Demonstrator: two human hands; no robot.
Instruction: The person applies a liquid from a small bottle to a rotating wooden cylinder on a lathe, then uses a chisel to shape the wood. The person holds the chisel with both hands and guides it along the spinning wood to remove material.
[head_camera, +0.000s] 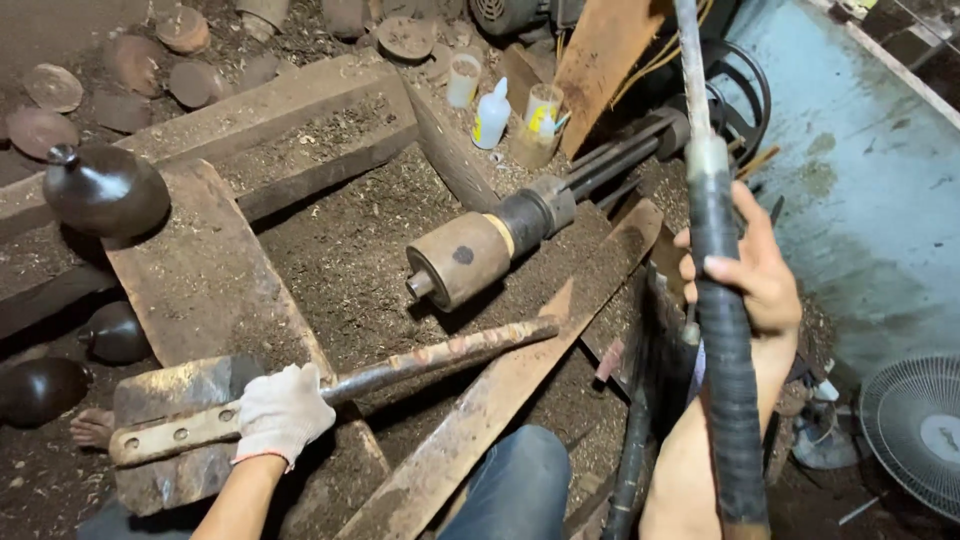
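My left hand (283, 411), in a white glove, grips a long rusty metal bar (440, 355) that lies across a wooden block (190, 395) and points toward a lathe spindle. My right hand (757, 270), bare, holds an upright pole wrapped in black tape (728, 370) near its upper end. The lathe spindle (465, 262), a brown cylinder with a black collar, sits in the middle above sawdust. My knee in blue jeans (520, 485) shows at the bottom, and a bare foot (93, 427) at the left.
Dark turned pots (105, 190) stand at the left, with round discs (52, 88) behind them. Plastic bottles and cups (492, 115) stand at the back. Wooden planks (500, 390) cross the sawdust floor. A fan (915, 430) is at the lower right beside a blue wall (880, 200).
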